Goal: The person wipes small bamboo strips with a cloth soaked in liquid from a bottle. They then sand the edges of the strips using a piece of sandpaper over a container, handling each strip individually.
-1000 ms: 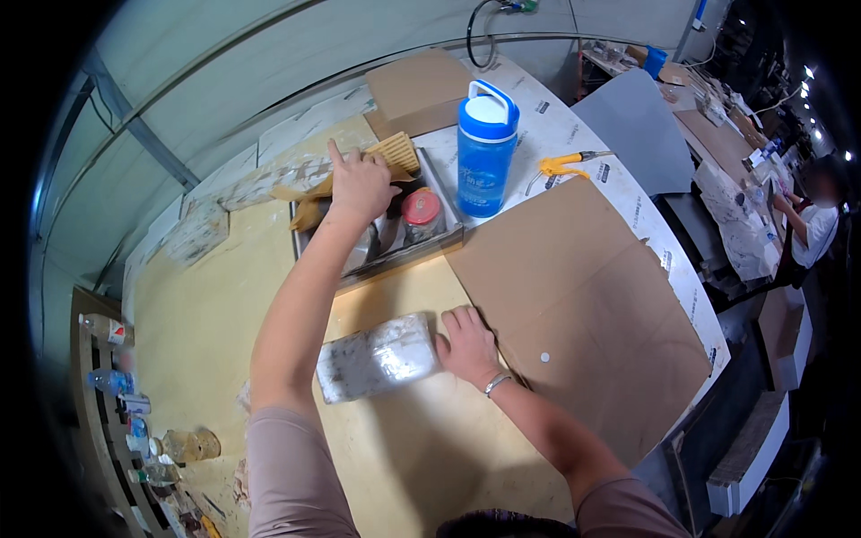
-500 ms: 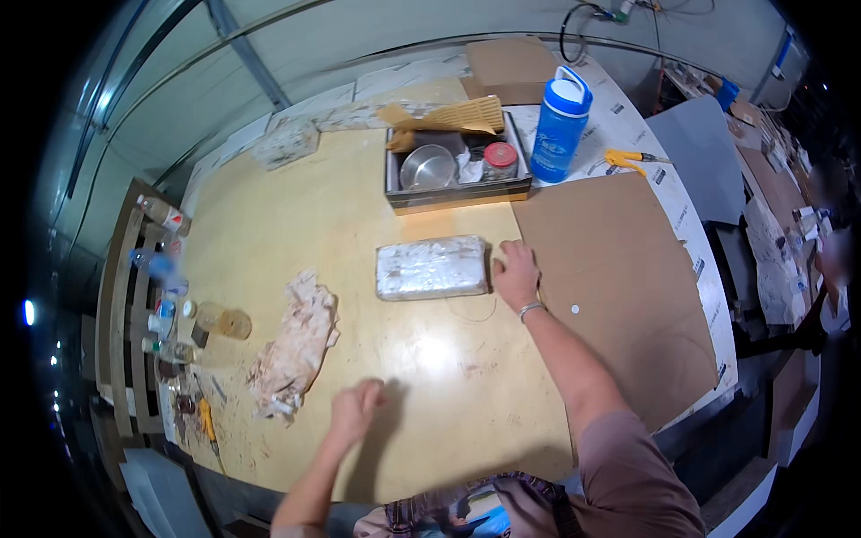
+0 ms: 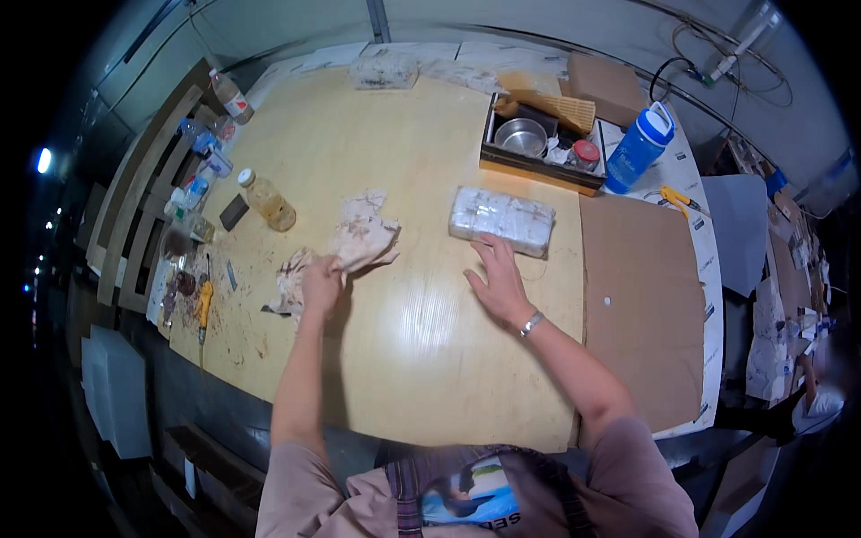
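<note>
My left hand (image 3: 321, 283) is closed around the middle of a crumpled, stained pinkish rag (image 3: 366, 235), whose ends spread out on both sides of the fist. A rectangular block wrapped in clear, silvery film (image 3: 502, 221) lies on the pale wooden table (image 3: 421, 359). Just on its near side, my right hand (image 3: 502, 285) has its fingers stretched apart, the fingertips at the block's near edge. Whether they touch it I cannot tell.
Left of the rag are a bottle of yellowish liquid (image 3: 267, 203), a dark small block (image 3: 234, 213) and a yellow-handled tool (image 3: 204, 305). Several bottles line the left edge. Far right hold a box (image 3: 538, 175) with a metal bowl, a blue water bottle (image 3: 639, 151) and cardboard (image 3: 641, 314).
My left hand has moved forward onto the rag and grasped it, bunching it up. My right hand has shifted from the block's right end to its near side. The whole view has turned left.
</note>
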{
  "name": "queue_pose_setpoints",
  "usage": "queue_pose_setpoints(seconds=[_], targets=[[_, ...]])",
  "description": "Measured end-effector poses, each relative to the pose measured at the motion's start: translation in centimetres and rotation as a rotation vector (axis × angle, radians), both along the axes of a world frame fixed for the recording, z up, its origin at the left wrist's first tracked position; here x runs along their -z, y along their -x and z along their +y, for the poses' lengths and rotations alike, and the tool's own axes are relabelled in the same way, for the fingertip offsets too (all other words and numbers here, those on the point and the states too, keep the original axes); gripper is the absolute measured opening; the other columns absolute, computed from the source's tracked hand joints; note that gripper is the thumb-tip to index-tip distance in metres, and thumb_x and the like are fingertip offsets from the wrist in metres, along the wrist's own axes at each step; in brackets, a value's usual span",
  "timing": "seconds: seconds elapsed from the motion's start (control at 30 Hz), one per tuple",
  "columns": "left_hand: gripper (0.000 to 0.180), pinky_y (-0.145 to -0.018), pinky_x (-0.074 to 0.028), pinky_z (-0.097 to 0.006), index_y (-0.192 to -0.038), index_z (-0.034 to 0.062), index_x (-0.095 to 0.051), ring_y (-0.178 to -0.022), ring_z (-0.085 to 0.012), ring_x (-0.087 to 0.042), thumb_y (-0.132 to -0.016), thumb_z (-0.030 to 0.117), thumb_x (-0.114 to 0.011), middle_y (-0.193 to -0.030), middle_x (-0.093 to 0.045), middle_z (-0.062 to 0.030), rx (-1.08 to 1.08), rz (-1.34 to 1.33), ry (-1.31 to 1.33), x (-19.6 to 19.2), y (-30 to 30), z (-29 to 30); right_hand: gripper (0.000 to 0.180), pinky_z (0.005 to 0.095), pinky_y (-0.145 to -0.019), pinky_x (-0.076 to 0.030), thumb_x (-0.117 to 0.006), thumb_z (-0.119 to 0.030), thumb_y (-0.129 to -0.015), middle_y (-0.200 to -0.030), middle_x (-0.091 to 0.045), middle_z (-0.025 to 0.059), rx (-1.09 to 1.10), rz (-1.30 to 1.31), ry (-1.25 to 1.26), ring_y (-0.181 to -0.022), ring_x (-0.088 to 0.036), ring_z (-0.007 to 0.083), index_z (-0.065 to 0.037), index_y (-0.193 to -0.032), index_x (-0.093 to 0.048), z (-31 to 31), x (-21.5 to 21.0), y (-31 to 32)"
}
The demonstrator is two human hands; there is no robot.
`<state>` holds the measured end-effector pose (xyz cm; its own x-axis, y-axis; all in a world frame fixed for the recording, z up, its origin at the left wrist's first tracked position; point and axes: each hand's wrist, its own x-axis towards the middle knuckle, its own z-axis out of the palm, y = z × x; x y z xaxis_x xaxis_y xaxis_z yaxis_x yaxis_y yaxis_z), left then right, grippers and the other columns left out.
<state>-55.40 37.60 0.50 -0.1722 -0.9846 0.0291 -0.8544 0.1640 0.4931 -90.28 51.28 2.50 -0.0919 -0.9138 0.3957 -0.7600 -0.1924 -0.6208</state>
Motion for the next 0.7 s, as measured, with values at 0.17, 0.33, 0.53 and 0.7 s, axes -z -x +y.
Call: queue_pose_setpoints(seconds=[0.17, 0.33, 0.53, 0.7], targets=[[0.037, -0.083, -0.049, -0.046, -0.120, 0.0060, -0.061, -0.094, -0.0395, -0.062, -0.085, 0.018, -0.060, -0.103, -0.068, -0.0168, -0.134, 0.519, -0.108, -0.1, -5.5, -4.4, 0.037, 0.0401, -0.101, -0.043, -0.067, -0.006, -0.078, -0.127, -0.050, 0.0184, 0.079, -0.161, -0.135, -0.119, -0.048, 0.0359, 0.001, -0.114, -0.058, 9.9, 1.3, 0.0], [0.038, -0.086, -0.051, -0.046, -0.121, 0.0109, -0.061, -0.097, -0.0368, -0.062, -0.085, 0.022, -0.063, -0.120, -0.061, -0.0178, -0.026, -0.397, 0.177, 2.5, 0.1, 0.4, 0.034, 0.0344, -0.089, -0.049, -0.066, -0.001, -0.076, -0.120, -0.052, 0.0165, 0.268, -0.237, -0.155, -0.107, -0.057, 0.0288, 0.000, -0.110, -0.060, 15.5, 2.7, 0.8], [0.043, -0.092, -0.049, -0.038, -0.128, 0.0106, -0.060, -0.108, -0.0296, -0.061, -0.085, 0.015, -0.064, -0.122, -0.062, -0.0144, 0.263, 0.281, -0.175, 1.0, 5.7, 12.3, 0.042, 0.0328, -0.082, -0.049, -0.069, -0.002, -0.076, -0.115, -0.053, 0.0146, 0.206, -0.374, -0.338, -0.099, -0.056, 0.0239, 0.000, -0.115, -0.056, 17.2, 1.6, -3.7], [0.049, -0.095, -0.047, -0.030, -0.130, 0.0049, -0.059, -0.112, -0.0241, -0.061, -0.082, 0.007, -0.068, -0.121, -0.063, -0.0167, 0.081, 0.974, -0.414, -0.5, 4.2, 15.0, 0.057, 0.0332, -0.081, -0.048, -0.072, -0.011, -0.076, -0.114, -0.050, 0.0161, 0.030, -0.353, -0.334, -0.098, -0.054, 0.0254, 0.001, -0.125, -0.047, 13.5, 2.1, -9.3]])
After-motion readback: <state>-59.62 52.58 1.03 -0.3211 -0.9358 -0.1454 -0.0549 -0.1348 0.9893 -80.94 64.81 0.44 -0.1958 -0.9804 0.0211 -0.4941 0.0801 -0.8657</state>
